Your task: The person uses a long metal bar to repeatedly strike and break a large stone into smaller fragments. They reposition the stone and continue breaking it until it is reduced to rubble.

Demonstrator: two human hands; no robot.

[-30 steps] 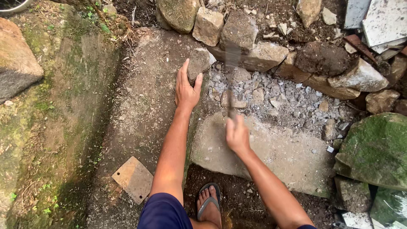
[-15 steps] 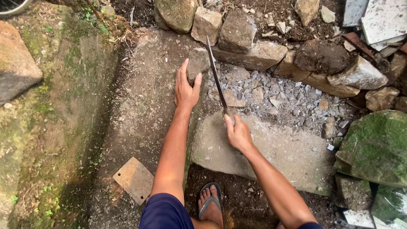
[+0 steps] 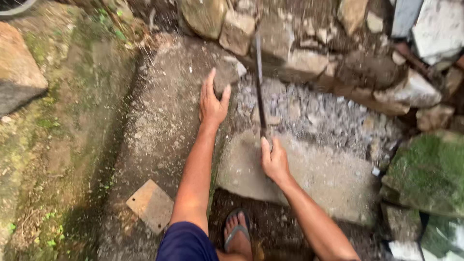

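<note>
My right hand grips the handle of a long dark hammer that points away from me, its head blurred up near the stone row. My left hand rests flat with fingers spread on the grey concrete slab, just left of a small stone. Between and beyond the hands lies a patch of crushed grey gravel. A flat pale stone block sits under my right hand.
A row of rough rocks runs along the far side. Mossy boulders stand at the right, a mossy bank at the left. A small square tile lies near my sandalled foot.
The hammer has swung from raised over the gravel to reaching forward toward the rock row. My right hand shifted slightly lower. My left hand has stayed flat on the slab.
</note>
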